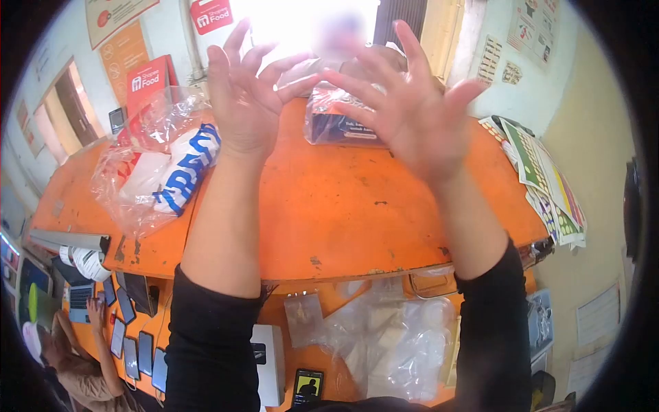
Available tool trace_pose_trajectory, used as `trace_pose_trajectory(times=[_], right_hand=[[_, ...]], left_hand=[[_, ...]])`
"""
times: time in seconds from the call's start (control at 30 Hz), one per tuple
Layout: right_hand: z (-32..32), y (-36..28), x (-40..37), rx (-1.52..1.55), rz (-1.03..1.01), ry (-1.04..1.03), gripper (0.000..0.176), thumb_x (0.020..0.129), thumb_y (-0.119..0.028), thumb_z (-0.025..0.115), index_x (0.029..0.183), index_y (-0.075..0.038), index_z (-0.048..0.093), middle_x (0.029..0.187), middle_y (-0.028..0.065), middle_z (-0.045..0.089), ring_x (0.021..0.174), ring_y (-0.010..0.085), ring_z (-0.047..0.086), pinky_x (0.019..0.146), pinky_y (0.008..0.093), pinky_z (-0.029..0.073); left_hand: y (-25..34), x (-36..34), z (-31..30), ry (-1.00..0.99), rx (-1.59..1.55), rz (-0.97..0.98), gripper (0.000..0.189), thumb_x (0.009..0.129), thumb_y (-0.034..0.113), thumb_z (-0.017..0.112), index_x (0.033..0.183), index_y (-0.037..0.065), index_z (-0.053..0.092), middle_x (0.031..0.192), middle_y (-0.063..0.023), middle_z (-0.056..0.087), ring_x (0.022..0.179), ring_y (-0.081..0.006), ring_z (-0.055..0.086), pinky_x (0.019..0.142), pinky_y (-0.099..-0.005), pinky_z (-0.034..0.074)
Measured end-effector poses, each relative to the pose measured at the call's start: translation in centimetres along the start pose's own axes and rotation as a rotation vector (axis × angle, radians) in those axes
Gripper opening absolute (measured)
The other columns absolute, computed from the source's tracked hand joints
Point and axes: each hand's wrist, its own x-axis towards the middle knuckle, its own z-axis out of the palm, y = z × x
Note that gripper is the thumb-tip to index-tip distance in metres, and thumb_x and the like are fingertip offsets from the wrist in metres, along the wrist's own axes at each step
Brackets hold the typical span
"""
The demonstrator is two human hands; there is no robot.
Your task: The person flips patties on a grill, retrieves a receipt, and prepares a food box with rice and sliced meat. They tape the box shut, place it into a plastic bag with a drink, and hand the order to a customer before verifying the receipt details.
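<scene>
Both of my hands are raised over the orange counter point(322, 206), palms showing and fingers spread. My left hand point(250, 103) holds nothing; to its left lies a clear plastic bag point(123, 185) with a white, blue-lettered package point(189, 168) in it. My right hand point(419, 110), slightly blurred, is empty too. Behind it on the counter's far side stands a dark blue and orange box point(343, 127) under clear plastic, partly hidden by my fingers. Black sleeves cover my forearms up to below the wrists.
Below the counter, a lower shelf holds clear plastic bags point(405, 343), a phone point(308, 388) and a white box point(268, 364). At lower left, a person point(82, 364) sits by a laptop point(80, 302) and several phones point(145, 353). Printed sheets point(542, 172) hang over the right edge.
</scene>
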Motion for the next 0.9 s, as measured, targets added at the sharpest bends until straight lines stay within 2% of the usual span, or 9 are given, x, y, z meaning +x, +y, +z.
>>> trace_pose_trajectory(times=[0.07, 0.13, 0.2, 0.3, 0.4, 0.9], right_hand=[[-1.0, 3.6, -0.6, -0.429, -0.118, -0.036, 0.104, 0.078, -0.076, 0.043, 0.148, -0.011, 0.003, 0.148, 0.0202, 0.019, 0.124, 0.0334, 0.042, 0.102, 0.0508, 0.032], [-0.8, 5.6, -1.7, -0.694, -0.139, -0.087, 0.102, 0.079, -0.074, 0.044, 0.147, -0.009, 0.005, 0.147, 0.0204, 0.021, 0.124, 0.0316, 0.042, 0.103, 0.0492, 0.032], [-0.7, 6.2, -2.7, -0.816, -0.084, -0.198, 0.100, 0.082, -0.071, 0.044, 0.147, -0.006, 0.006, 0.146, 0.0200, 0.021, 0.123, 0.0301, 0.042, 0.103, 0.0475, 0.032], [-0.6, 7.4, -2.8, -0.749, -0.102, -0.151, 0.090, 0.087, -0.056, 0.052, 0.144, 0.000, 0.013, 0.147, 0.0181, 0.022, 0.123, 0.0322, 0.041, 0.104, 0.0404, 0.033], [-1.1, 7.3, -2.7, -0.784, -0.030, -0.139, 0.097, 0.084, -0.067, 0.046, 0.146, -0.003, 0.008, 0.145, 0.0197, 0.023, 0.120, 0.0293, 0.043, 0.103, 0.0438, 0.032], [-0.9, 6.7, -2.6, -0.818, 0.014, -0.098, 0.092, 0.085, -0.067, 0.044, 0.146, -0.005, 0.012, 0.141, 0.0180, 0.029, 0.117, 0.0264, 0.045, 0.100, 0.0410, 0.034]], left_hand=[[-0.2, 0.3, -0.7, 0.017, 0.074, -0.015, 0.072, 0.091, 0.060, 0.036, 0.138, 0.005, 0.029, 0.107, -0.0147, 0.054, 0.089, -0.0275, 0.061, 0.066, -0.0431, 0.057], [-0.4, 0.0, -1.3, 0.018, 0.145, -0.049, 0.071, 0.091, 0.060, 0.035, 0.137, 0.006, 0.031, 0.104, -0.0138, 0.055, 0.087, -0.0248, 0.061, 0.063, -0.0394, 0.057], [-0.7, 0.0, -1.6, 0.002, 0.197, -0.056, 0.072, 0.091, 0.061, 0.034, 0.137, 0.006, 0.032, 0.101, -0.0129, 0.056, 0.085, -0.0217, 0.061, 0.059, -0.0348, 0.057], [-0.8, 0.1, -1.8, 0.006, 0.202, -0.070, 0.071, 0.091, 0.061, 0.034, 0.137, 0.007, 0.033, 0.097, -0.0111, 0.057, 0.078, -0.0163, 0.060, 0.051, -0.0273, 0.052], [-0.9, -0.1, -1.9, 0.038, 0.203, -0.081, 0.070, 0.092, 0.061, 0.034, 0.137, 0.008, 0.033, 0.095, -0.0104, 0.057, 0.071, -0.0139, 0.057, 0.047, -0.0243, 0.048], [-1.2, 0.0, -2.3, 0.033, 0.194, -0.145, 0.067, 0.091, 0.059, 0.037, 0.131, 0.004, 0.038, 0.089, -0.0094, 0.057, 0.063, -0.0119, 0.054, 0.040, -0.0226, 0.040]])
